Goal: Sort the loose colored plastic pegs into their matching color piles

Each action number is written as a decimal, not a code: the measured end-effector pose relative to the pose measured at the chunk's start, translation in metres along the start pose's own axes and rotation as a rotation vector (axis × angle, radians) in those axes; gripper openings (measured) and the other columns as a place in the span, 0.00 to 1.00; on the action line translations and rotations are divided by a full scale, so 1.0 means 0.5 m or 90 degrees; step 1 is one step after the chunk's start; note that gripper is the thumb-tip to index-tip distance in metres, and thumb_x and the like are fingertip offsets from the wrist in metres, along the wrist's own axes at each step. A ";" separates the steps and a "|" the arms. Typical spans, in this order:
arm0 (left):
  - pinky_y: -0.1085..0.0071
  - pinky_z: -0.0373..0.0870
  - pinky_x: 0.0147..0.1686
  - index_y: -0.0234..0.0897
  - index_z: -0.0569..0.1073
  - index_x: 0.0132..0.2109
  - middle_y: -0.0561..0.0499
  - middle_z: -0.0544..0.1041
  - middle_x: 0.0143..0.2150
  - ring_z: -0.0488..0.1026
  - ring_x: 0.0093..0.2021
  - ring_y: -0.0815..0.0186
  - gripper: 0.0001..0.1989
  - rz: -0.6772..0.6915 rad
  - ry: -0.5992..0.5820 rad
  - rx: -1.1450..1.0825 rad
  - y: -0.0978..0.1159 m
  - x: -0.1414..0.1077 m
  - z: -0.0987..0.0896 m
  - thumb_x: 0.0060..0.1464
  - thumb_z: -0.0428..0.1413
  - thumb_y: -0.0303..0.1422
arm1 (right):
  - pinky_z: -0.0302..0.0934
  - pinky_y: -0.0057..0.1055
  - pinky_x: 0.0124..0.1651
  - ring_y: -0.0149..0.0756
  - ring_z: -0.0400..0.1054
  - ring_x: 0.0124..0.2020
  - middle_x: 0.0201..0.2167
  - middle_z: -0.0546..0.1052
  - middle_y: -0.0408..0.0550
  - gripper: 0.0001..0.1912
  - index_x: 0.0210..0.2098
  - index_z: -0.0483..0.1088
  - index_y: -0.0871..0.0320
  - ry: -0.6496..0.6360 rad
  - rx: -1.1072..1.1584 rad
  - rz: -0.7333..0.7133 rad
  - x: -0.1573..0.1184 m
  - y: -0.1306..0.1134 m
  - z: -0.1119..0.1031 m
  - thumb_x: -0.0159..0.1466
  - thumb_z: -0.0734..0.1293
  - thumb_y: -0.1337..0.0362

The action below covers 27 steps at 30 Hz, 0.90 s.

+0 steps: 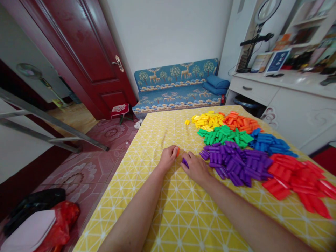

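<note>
Over the middle of the yellow patterned tablecloth (178,210), my left hand (168,157) is closed on a small orange piece (178,151), of which only an edge shows at the fingertips. Just to its right, my right hand (195,167) has its fingers curled around a purple piece (185,162). A small gap separates the two hands. The purple pile (236,162) lies to the right of my right hand. Beyond it are the green pile (225,135), the yellow pile (208,120) and the orange pile (240,121).
A blue pile (271,141) and a red pile (299,175) lie at the table's right. One small yellow piece (187,122) sits apart. Past the far edge stands a blue sofa (173,99); a white cabinet (294,112) is at the right.
</note>
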<state>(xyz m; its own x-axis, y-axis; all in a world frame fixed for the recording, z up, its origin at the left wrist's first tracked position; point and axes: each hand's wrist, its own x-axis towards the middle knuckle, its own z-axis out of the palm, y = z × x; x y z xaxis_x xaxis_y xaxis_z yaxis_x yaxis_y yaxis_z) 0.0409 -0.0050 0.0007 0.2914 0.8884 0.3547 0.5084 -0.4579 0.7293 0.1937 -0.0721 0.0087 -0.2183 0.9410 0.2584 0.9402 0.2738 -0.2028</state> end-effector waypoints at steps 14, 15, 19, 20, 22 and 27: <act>0.72 0.62 0.34 0.33 0.75 0.36 0.49 0.75 0.30 0.69 0.31 0.66 0.18 -0.027 -0.001 -0.030 -0.007 0.001 -0.007 0.62 0.45 0.38 | 0.67 0.32 0.37 0.36 0.73 0.35 0.36 0.78 0.44 0.06 0.37 0.70 0.53 0.275 0.370 -0.012 -0.021 0.085 -0.059 0.59 0.64 0.67; 0.72 0.63 0.35 0.33 0.75 0.36 0.49 0.75 0.30 0.69 0.31 0.66 0.18 -0.029 -0.002 -0.030 -0.008 0.001 -0.006 0.61 0.45 0.38 | 0.67 0.32 0.37 0.36 0.73 0.34 0.35 0.78 0.44 0.06 0.37 0.71 0.53 0.305 0.338 0.004 -0.031 0.108 -0.083 0.60 0.64 0.65; 0.71 0.63 0.34 0.33 0.76 0.37 0.49 0.76 0.30 0.70 0.31 0.65 0.18 -0.037 -0.003 -0.020 -0.008 0.002 -0.005 0.61 0.45 0.39 | 0.65 0.32 0.36 0.36 0.72 0.31 0.34 0.78 0.45 0.07 0.37 0.73 0.54 0.375 0.161 0.104 -0.076 0.216 -0.151 0.60 0.66 0.60; 0.71 0.63 0.34 0.33 0.76 0.37 0.49 0.76 0.30 0.70 0.31 0.65 0.18 -0.036 -0.003 -0.019 -0.008 0.003 -0.005 0.61 0.45 0.38 | 0.64 0.31 0.35 0.35 0.72 0.30 0.33 0.78 0.45 0.08 0.37 0.73 0.54 0.382 0.135 0.127 -0.087 0.241 -0.156 0.60 0.66 0.59; 0.71 0.63 0.34 0.33 0.76 0.37 0.49 0.77 0.31 0.71 0.32 0.65 0.18 -0.033 -0.004 -0.017 -0.008 0.003 -0.004 0.61 0.45 0.38 | 0.64 0.31 0.34 0.35 0.71 0.28 0.32 0.78 0.45 0.10 0.37 0.73 0.55 0.385 0.100 0.157 -0.105 0.282 -0.150 0.60 0.66 0.57; 0.71 0.63 0.34 0.33 0.76 0.37 0.49 0.77 0.31 0.71 0.32 0.65 0.18 -0.031 -0.004 -0.010 -0.009 0.002 -0.005 0.61 0.45 0.38 | 0.64 0.32 0.36 0.38 0.73 0.33 0.35 0.79 0.46 0.13 0.40 0.74 0.55 0.373 0.029 0.165 -0.123 0.315 -0.109 0.62 0.64 0.54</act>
<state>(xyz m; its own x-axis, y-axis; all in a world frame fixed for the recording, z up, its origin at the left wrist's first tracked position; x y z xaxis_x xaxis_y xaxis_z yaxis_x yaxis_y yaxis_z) 0.0368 -0.0022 -0.0007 0.2715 0.9095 0.3149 0.5093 -0.4134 0.7548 0.3693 -0.0976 0.0125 0.2063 0.7170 0.6658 0.9282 0.0719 -0.3650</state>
